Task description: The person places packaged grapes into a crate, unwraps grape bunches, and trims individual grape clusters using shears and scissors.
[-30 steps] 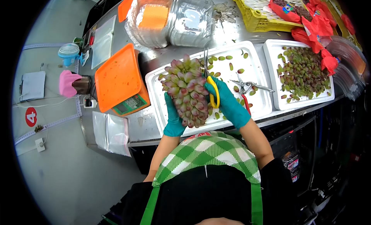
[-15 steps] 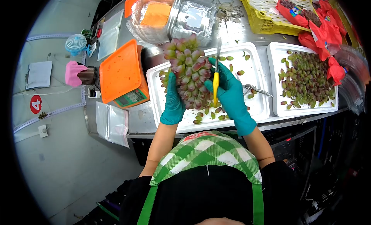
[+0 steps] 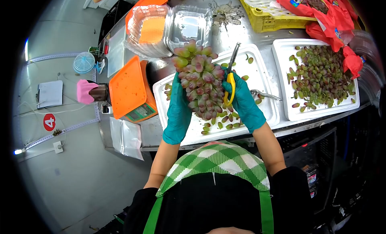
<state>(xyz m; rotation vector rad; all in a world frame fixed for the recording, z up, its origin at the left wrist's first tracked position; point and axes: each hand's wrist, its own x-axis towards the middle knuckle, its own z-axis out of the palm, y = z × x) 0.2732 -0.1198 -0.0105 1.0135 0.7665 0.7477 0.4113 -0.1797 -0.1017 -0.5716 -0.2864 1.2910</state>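
Note:
A large bunch of reddish-green grapes (image 3: 202, 79) is raised over a white tray (image 3: 270, 89). My left hand (image 3: 177, 113), in a teal glove, grips the bunch along its left side. At its right side my right hand (image 3: 245, 102), gloved too, has yellow-handled scissors (image 3: 230, 89) in its fingers, with the dark blades pointing up and away. Where the right fingers meet the bunch is partly hidden. Loose grapes (image 3: 225, 119) lie in the tray below, and a metal pair of clippers (image 3: 266, 95) rests near its right side.
On the right stands a second white tray (image 3: 281, 109) of loose grapes. Behind are a yellow crate (image 3: 263, 22), red bags (image 3: 333, 24) and clear plastic boxes (image 3: 148, 37). An orange container (image 3: 128, 89) and plastic bags (image 3: 126, 137) sit left. Another person's arm shows at top left.
The bunch has turned slightly and sits a little lower. The scissors' blades now tilt to the right. The surroundings have shifted in view, and a person's arm has appeared at the top left.

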